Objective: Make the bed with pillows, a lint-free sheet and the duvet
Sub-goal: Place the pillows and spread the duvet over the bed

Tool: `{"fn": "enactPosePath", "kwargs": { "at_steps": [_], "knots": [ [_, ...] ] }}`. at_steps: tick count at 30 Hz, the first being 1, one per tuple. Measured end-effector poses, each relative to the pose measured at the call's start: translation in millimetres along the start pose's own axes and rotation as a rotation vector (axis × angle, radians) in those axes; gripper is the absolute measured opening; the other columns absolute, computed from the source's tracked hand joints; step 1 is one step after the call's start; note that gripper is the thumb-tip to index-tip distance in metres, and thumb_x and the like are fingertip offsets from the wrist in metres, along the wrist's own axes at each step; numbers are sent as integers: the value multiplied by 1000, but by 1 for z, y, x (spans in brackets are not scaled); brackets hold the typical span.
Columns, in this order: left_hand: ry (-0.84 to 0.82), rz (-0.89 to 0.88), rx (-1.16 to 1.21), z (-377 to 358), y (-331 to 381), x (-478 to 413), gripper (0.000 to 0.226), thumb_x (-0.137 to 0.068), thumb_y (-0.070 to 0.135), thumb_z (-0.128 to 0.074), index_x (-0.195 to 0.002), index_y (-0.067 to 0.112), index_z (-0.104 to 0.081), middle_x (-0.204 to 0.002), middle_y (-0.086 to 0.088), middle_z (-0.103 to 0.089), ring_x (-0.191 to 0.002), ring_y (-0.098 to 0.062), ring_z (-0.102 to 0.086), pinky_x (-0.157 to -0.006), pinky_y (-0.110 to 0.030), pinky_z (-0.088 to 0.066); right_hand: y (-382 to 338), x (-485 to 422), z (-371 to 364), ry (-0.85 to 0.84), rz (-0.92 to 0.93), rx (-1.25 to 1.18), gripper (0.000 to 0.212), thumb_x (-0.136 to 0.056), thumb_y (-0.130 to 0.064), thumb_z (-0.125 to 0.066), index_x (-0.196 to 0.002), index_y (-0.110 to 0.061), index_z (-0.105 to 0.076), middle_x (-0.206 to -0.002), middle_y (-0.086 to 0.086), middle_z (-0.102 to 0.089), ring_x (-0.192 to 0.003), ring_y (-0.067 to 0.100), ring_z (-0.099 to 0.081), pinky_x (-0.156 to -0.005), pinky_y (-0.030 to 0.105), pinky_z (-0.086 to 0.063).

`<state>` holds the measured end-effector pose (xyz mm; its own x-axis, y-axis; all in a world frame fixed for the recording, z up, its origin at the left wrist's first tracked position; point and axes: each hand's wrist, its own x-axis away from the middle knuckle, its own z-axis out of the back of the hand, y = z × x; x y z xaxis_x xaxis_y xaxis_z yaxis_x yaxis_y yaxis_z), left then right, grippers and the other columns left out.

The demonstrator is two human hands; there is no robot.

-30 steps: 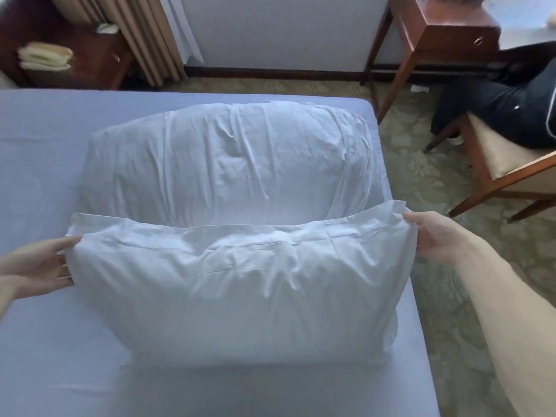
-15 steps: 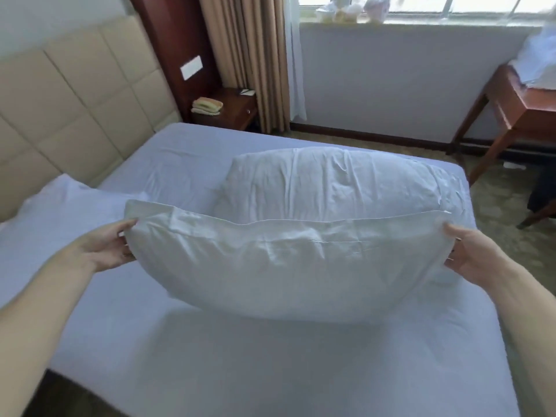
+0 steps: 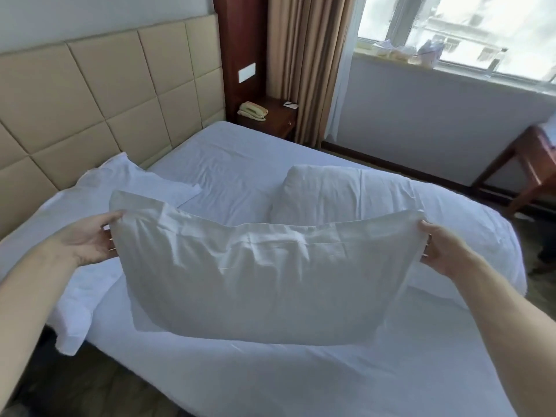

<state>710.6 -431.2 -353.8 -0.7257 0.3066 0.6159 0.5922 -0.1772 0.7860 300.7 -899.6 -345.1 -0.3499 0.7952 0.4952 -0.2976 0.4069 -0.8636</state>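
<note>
Pillow (image 3: 264,278): white and soft in a smooth cotton-like case. It is held up in the air over the near part of the bed, long side level, with its top edge sagging in the middle and its belly hanging full and creased.
Left hand (image 3: 87,239): grips the pillow's upper left corner, thumb on the near face and fingers curled behind the cloth.
Right hand (image 3: 439,248): grips the upper right corner in the same way, thumb in front and fingertips tucked behind.
Second pillow (image 3: 346,194): plump, rectangular and finely wrinkled. It lies flat on the bed behind the held one, toward the window side.
Sheet (image 3: 301,371): white and lightly rumpled, it covers the mattress to its rounded corners.
White bedding (image 3: 120,188): a soft heap along the headboard side, with one end drooping over the near-left edge of the bed. Whether it is a pillow or the duvet cannot be told.
Headboard (image 3: 90,94): padded beige panels, stitched into rectangles.
Nightstand (image 3: 279,115): dark red wood, in the corner beside the bed. A cream phone (image 3: 252,110) sits on it.
Curtain (image 3: 301,55): tan, hanging in long vertical folds.
Window (image 3: 466,22): bright, with small blurred items along its sill.
Table (image 3: 529,164): reddish wood with slanted legs, at the right edge.
</note>
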Motion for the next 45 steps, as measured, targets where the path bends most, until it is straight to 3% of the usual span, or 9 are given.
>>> {"fn": "enactPosePath", "kwargs": {
  "at_steps": [6,13,18,21,25,31,34,40,45],
  "knots": [
    [-65,42,67,99,32,-39,13,-103,27,-58,-104,17,-67,-73,0,-73,-86,-20,-62,-86,-40,-50,-15,26,-132,-12,7,26,22,-108,-27,-45,-123,-17,-58,-95,-1,-63,-83,19,-60,-73,35,-47],
    [-57,-14,99,168,83,-65,14,-104,24,-56,-102,16,-67,-69,0,-67,-65,-15,-60,-81,-35,-48,-51,28,-230,-56,42,19,27,-108,-31,-44,-131,-19,-54,-103,0,-61,-87,19,-59,-72,35,-47],
    [-33,-27,145,188,107,-91,14,-104,25,-56,-100,15,-65,-74,-2,-53,-73,-18,-48,-81,-38,-46,-83,26,-271,-65,122,43,37,-107,-30,-45,-141,-18,-54,-125,5,-60,-95,22,-60,-72,36,-48],
    [-37,-17,165,197,114,-109,21,-104,28,-56,-89,14,-60,-69,-1,-36,-66,-18,-37,-78,-37,-43,-104,19,-288,-11,133,17,33,-105,-27,-50,-136,-18,-58,-116,1,-66,-90,20,-62,-73,39,-50],
    [-52,-9,192,202,126,-129,19,-100,31,-61,-90,15,-58,-79,-3,-43,-73,-20,-44,-81,-39,-45,-134,-3,-309,-30,139,30,29,-104,-25,-53,-131,-18,-61,-108,0,-67,-85,19,-63,-67,38,-50],
    [18,-47,194,186,147,-171,33,-98,30,-63,-125,11,-63,-97,-6,-58,-91,-25,-57,-93,-43,-47,-163,-66,-336,-136,138,84,20,-105,-26,-51,-123,-24,-61,-94,-4,-64,-80,17,-61,-67,36,-48],
    [62,-26,180,174,165,-203,33,-98,29,-63,-125,10,-63,-107,-9,-60,-101,-28,-57,-98,-45,-47,-183,-119,-360,-156,143,113,20,-106,-25,-51,-123,-21,-60,-93,-3,-63,-79,18,-60,-66,37,-47],
    [151,57,269,130,214,-283,23,-101,24,-60,-116,8,-63,-98,-9,-63,-91,-28,-62,-80,-45,-50,-242,-247,-441,-204,105,197,24,-104,-23,-54,-125,-16,-62,-98,4,-66,-81,23,-64,-66,37,-51],
    [262,44,332,97,272,-366,33,-107,24,-49,-133,3,-54,-111,-16,-63,-100,-34,-61,-85,-47,-48,-322,-355,-542,-98,132,141,30,-95,-32,-61,-99,-3,-67,-103,12,-71,-96,33,-70,-93,45,-56]
  ]
}}
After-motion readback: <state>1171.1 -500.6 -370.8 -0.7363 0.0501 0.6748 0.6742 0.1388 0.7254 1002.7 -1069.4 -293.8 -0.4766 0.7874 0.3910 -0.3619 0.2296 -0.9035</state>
